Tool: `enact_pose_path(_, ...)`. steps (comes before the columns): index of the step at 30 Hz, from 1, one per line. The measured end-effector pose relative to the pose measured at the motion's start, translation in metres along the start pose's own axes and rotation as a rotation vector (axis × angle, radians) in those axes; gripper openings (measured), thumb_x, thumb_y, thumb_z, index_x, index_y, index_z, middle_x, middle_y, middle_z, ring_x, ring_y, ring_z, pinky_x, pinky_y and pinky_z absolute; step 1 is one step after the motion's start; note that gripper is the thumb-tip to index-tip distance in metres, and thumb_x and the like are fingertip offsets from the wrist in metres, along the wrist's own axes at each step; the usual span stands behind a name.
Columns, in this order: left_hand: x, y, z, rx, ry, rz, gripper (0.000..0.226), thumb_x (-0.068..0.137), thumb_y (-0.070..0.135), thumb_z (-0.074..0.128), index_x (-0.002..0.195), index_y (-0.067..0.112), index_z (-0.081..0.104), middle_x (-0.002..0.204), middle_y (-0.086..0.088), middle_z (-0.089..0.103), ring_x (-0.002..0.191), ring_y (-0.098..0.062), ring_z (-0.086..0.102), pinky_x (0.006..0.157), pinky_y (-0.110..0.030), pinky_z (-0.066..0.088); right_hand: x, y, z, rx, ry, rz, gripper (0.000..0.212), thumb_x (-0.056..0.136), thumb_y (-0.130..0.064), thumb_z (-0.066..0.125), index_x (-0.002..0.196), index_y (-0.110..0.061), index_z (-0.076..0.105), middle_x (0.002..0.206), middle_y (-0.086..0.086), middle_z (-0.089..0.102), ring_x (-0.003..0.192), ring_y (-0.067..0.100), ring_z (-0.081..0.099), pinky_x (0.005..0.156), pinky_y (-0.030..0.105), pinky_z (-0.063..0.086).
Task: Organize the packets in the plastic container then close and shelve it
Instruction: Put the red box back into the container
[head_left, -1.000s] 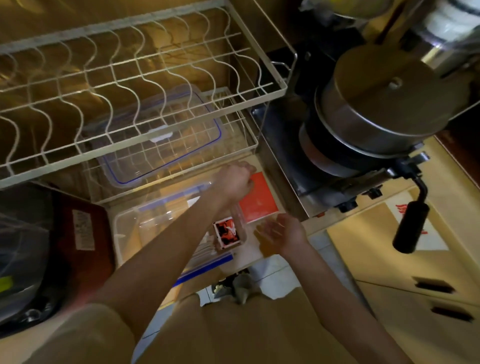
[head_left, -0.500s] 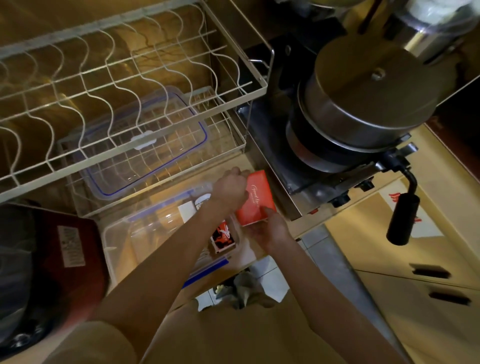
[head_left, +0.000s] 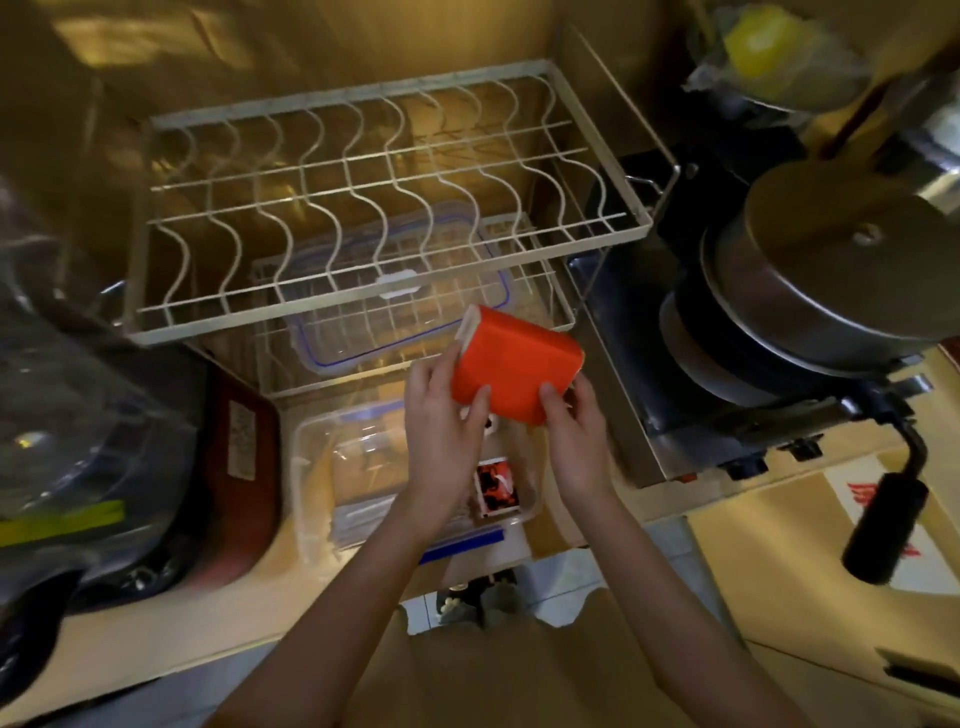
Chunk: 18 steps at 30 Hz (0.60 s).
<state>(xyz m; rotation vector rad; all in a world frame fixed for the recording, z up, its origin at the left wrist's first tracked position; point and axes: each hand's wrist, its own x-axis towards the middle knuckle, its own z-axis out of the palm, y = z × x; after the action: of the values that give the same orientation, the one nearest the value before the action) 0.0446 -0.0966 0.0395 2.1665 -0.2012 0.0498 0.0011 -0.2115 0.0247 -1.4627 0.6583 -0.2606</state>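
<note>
An orange-red box (head_left: 511, 366) is held up in the air between both hands, above the open clear plastic container (head_left: 311, 467) on the counter. My left hand (head_left: 444, 421) grips its left side and my right hand (head_left: 571, 426) grips its lower right corner. Inside the container a small red and black packet (head_left: 496, 486) stands near the right wall, with flat clear packets (head_left: 363, 514) lying beside it. The container's clear lid with a blue seal (head_left: 400, 317) rests on the lower tier of the wire rack.
A white wire dish rack (head_left: 363, 218) stands behind the container, its upper tier overhanging the lid. A steel pot with a lid (head_left: 831, 270) sits on a stove at the right, its black handle (head_left: 883, 519) sticking toward me. A dark red appliance (head_left: 239, 447) sits left.
The orange-red box lay flat on the counter to the right of the container. Both hands took hold of it and lifted it up above the container.
</note>
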Motion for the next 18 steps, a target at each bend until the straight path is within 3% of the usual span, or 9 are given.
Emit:
enact_pose_path(3,-0.02,-0.024,-0.024,0.002,0.102,-0.129,0.05,0.087,0.021,0.062,0.133,0.011,0.045,0.12,-0.012,0.05,0.105,-0.012,0.047,0.089,-0.032,0.047,-0.008,0.002,0.023,-0.127,-0.198,-0.025,0.04,0.094,-0.028,0.053,0.133,-0.021,0.047,0.11,-0.008,0.061,0.098,0.005,0.061,0.075,0.012,0.051)
enact_pose_path(5,-0.032,-0.044,-0.038,-0.002,0.136,-0.227,0.049,0.086,0.021,0.063,0.132,0.012,0.046,0.122,-0.013,0.051,0.108,-0.019,0.052,0.091,-0.042,0.051,-0.012,0.015,0.037,-0.216,-0.311,-0.014,0.045,0.092,-0.028,0.055,0.135,-0.022,0.045,0.117,0.001,0.062,0.104,0.015,0.061,0.08,0.023,0.054)
enact_pose_path(7,-0.043,-0.061,-0.05,0.044,0.144,-0.307,0.049,0.085,0.019,0.064,0.13,0.01,0.047,0.122,-0.015,0.052,0.107,-0.026,0.056,0.088,-0.041,0.052,-0.016,0.028,0.049,-0.315,-0.392,0.013,0.043,0.092,-0.024,0.055,0.134,-0.023,0.047,0.115,0.002,0.063,0.101,0.016,0.062,0.085,0.032,0.054)
enact_pose_path(11,-0.056,-0.086,-0.063,0.158,0.09,-0.419,0.046,0.086,0.016,0.062,0.128,0.004,0.049,0.121,-0.019,0.058,0.102,-0.031,0.061,0.079,-0.026,0.043,-0.025,0.048,0.067,-0.363,-0.518,0.052,0.039,0.094,-0.008,0.05,0.132,-0.017,0.049,0.097,-0.004,0.064,0.084,0.004,0.059,0.072,0.009,0.049)
enact_pose_path(18,-0.05,-0.108,-0.061,0.188,0.005,-0.508,0.042,0.09,0.012,0.055,0.129,0.001,0.046,0.116,-0.022,0.064,0.102,-0.035,0.063,0.083,-0.036,0.049,-0.022,0.064,0.087,-0.516,-0.577,0.109,0.042,0.096,-0.009,0.044,0.138,-0.018,0.045,0.113,0.008,0.066,0.1,0.022,0.061,0.092,0.037,0.049)
